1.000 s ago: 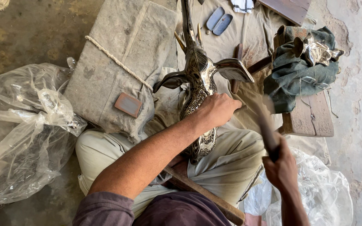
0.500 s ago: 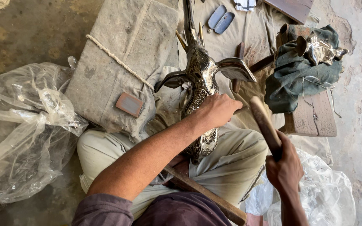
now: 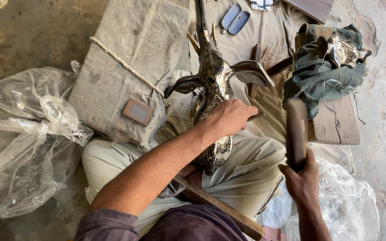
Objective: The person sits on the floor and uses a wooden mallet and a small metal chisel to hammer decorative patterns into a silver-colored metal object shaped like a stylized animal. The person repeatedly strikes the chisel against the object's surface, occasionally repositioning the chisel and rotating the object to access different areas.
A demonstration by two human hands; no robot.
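Metalwork fills the person's lap: an engraved silver-coloured deer-head figure [image 3: 214,96] with wide ears and a long neck lies lengthwise across the pale trousers [image 3: 246,174], its muzzle pointing away toward the grey padded cushion [image 3: 126,67] bound with a cord. The left hand [image 3: 228,117] is curled closed over the figure's neck, and a thin tool seems to poke out past its knuckles, though it is too hidden to name. The right hand [image 3: 304,178] is wrapped tight around the handle of a wooden mallet [image 3: 296,131], which stands raised and blurred just to the right of the figure, not touching it. A small brownish block [image 3: 138,111] rests on the cushion's near edge. To the right, a low wooden bench [image 3: 336,127] carries a dark green cloth [image 3: 322,73] with another shiny metal piece [image 3: 342,51] on top. Crumpled clear plastic bags [image 3: 27,134] lie on the concrete floor at the left, and a wooden stick [image 3: 220,207] crosses under the legs.
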